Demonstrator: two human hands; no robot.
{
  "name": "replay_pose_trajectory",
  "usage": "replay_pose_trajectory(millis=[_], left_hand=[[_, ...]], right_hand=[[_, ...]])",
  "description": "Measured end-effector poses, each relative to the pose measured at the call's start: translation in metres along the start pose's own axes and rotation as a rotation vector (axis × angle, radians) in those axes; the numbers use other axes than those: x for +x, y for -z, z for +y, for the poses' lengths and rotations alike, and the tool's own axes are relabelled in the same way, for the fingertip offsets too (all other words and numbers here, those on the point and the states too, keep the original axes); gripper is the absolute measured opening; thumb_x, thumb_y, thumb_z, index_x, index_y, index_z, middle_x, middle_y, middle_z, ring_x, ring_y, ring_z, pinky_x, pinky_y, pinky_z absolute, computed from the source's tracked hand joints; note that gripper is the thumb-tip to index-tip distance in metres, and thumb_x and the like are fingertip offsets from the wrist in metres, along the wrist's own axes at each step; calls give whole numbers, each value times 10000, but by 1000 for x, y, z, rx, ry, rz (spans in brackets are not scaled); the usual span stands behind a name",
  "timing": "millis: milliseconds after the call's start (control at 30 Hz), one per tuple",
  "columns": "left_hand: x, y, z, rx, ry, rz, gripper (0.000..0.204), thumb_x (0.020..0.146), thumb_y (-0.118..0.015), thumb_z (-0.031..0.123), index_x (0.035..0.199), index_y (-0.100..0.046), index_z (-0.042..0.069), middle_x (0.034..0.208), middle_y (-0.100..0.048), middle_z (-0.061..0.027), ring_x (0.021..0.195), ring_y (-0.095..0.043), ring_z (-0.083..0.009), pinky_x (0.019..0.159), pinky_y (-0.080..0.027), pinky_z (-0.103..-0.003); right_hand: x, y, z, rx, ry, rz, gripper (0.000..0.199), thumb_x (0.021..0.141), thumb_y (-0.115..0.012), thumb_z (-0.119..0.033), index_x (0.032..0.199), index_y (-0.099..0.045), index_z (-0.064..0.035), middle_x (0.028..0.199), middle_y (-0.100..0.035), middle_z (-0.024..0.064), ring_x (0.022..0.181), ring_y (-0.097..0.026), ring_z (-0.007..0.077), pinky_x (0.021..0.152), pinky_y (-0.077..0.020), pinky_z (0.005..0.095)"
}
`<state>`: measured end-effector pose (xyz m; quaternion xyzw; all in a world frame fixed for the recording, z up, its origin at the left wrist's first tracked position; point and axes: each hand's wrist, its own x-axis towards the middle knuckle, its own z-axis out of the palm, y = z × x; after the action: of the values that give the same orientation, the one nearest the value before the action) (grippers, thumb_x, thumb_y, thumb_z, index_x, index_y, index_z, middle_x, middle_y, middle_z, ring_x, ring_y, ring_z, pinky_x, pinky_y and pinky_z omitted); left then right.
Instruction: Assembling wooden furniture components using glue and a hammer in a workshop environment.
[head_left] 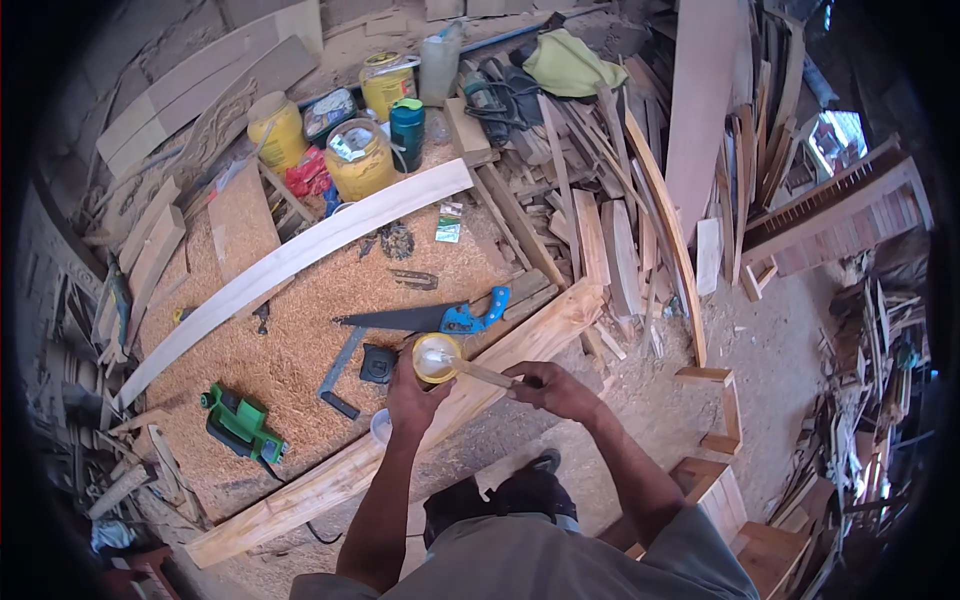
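Observation:
My left hand (410, 398) is wrapped round a small yellow-rimmed tub (436, 380) with whitish paste inside, its mouth turned up. Between the fingers of my right hand (556, 390) is a flat wooden stick (487, 375), whose far end dips into the tub. Both hands are above a long pale wooden beam (310, 502). Just past the tub lies a handsaw (468, 318) with a blue handle. A black tape measure (378, 364) and a metal try square (343, 370) rest left of the tub. Partly hidden by my left wrist is a small white container (381, 427).
A green electric planer (243, 425) sits on the shavings-covered bench (330, 310). Behind it a curved pale board (300, 258) stretches across. Yellow tubs (358, 178) and a teal jug (407, 130) stand at the back. Stacked timber offcuts (620, 240) crowd the right.

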<state>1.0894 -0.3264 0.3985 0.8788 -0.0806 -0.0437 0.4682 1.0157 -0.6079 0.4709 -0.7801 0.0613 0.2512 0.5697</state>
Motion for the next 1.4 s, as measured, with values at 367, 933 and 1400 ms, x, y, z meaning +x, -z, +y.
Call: replay_pose_trajectory(millis=[367, 933, 1400], left_hand=[[-49, -57, -23, 103, -278, 261, 962, 977, -825, 237, 1701, -242, -11, 1662, -407, -255, 1470, -479, -365, 1139, -506, -504], [-276, -263, 36, 518, -278, -828, 931, 1006, -758, 455, 1687, -303, 12, 1517, -491, -352, 1375, -511, -488, 1147, -429, -590], [-120, -577, 182, 633, -201, -1127, 688, 926, -807, 362, 1472, -611, -8, 1308, -721, -238, 1190, -712, -370, 1060, -538, -463]], right_hand=[[-1, -68, 119, 549, 332, 12, 442, 1147, -558, -340, 1485, -588, -57, 1061, -720, 100, 905, -741, 145, 748, -623, 334], [-361, 164, 292, 960, 403, 633, 476, 1125, -631, -372, 1463, -626, -36, 1041, -645, 9, 886, -617, 100, 787, -528, 281], [-525, 218, 556, 1049, 72, 1539, 415, 1111, -577, -158, 1519, -545, -84, 1210, -753, 89, 967, -713, 157, 853, -585, 324]])
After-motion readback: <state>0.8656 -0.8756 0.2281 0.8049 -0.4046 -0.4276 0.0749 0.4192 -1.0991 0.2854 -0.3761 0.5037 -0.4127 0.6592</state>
